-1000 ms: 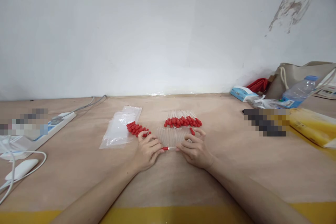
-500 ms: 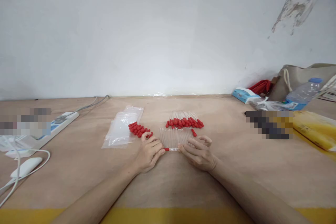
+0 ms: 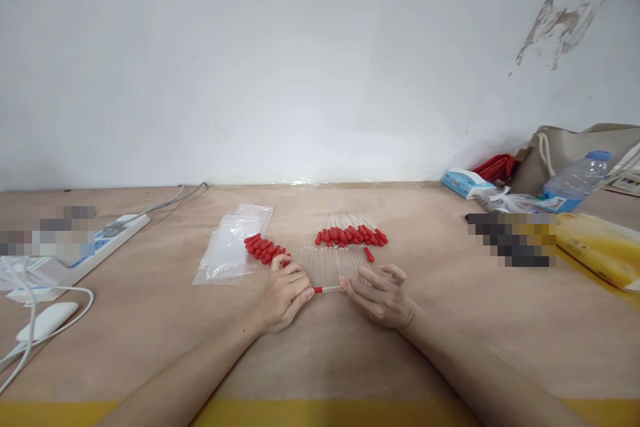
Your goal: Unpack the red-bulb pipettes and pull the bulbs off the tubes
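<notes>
Between my hands lies a clear dropper tube (image 3: 331, 289) with a red rubber bulb (image 3: 318, 290) on its left end. My left hand (image 3: 286, 293) pinches the bulb between thumb and fingers. The fingers of my right hand (image 3: 377, 295) are closed on the tube's other end. Just beyond is a row of bare clear tubes (image 3: 333, 265), partly covered by my right fingers. A pile of loose red bulbs (image 3: 263, 249) sits beyond my left hand. Farther back are several droppers with red bulbs (image 3: 350, 235) fitted. One loose bulb (image 3: 369, 254) rests near my right fingers.
Clear plastic bags (image 3: 227, 250) lie left of the bulbs. A white power strip (image 3: 115, 243) with cables and a white adapter (image 3: 47, 321) are at far left. At right are a blue tissue pack (image 3: 466, 183), a plastic bottle (image 3: 575, 180) and a yellow package (image 3: 595, 247).
The bulb and tube between my hands have shifted slightly toward me. Both hands keep nearly the same place and grip, and the view has moved a little.
</notes>
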`<state>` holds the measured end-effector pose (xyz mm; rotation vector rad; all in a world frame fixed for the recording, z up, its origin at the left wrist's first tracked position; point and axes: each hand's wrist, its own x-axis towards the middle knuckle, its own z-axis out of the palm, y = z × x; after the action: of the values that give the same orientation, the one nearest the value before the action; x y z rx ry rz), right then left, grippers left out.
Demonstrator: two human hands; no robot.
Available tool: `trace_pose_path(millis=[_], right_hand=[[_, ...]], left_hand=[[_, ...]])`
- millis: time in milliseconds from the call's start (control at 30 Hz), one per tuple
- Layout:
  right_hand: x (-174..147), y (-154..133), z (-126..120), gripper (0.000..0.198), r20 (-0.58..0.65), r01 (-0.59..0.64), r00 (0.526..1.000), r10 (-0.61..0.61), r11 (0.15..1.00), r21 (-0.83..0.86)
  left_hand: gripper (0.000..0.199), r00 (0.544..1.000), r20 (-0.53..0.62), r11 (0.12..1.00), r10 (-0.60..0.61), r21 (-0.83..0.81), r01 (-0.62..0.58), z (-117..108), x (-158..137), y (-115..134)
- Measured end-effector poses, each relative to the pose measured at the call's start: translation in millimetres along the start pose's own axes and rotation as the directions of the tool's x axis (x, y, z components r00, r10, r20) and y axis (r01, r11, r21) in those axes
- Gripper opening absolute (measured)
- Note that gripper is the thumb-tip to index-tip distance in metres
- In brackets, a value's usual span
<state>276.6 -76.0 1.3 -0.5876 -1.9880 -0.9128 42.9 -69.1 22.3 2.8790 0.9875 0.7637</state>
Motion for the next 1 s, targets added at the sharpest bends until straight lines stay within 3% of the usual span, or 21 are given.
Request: trace_pose_path(millis=[133, 233, 367, 467, 700, 1000], right_hand=[[-2, 0, 0, 0.022, 0.038, -0.021, 0.999, 0.020, 0.999, 0.028], [-1, 2, -1, 0.015, 0.125, -0.118, 0.986, 0.107, 0.989, 0.084], [6, 1, -2, 0.009, 0.256, -0.311, 0.930, 0.263, 0.935, 0.169], [10, -4, 2, 0.012, 0.343, -0.349, 0.902, 0.261, 0.910, 0.225], [7, -18, 13, 0.017, 0.326, -0.346, 0.909, 0.261, 0.908, 0.236], [7, -18, 3, 0.020, 0.292, -0.297, 0.929, 0.226, 0.927, 0.228]], left_hand=[[0.029, 1.000, -0.022, 1.000, 0.009, 0.022, -0.009, 0, 0, 1], [0.020, 0.991, -0.128, 0.997, 0.026, 0.077, -0.016, 3, 0, 1], [0.018, 0.953, -0.284, 0.978, 0.101, 0.202, -0.043, 7, 1, 1], [0.019, 0.934, -0.318, 0.961, 0.160, 0.266, -0.074, 10, 2, 2], [0.012, 0.940, -0.285, 0.941, 0.185, 0.327, -0.087, 16, 3, 2], [0.015, 0.961, -0.206, 0.958, 0.183, 0.259, -0.126, 8, -1, 7]])
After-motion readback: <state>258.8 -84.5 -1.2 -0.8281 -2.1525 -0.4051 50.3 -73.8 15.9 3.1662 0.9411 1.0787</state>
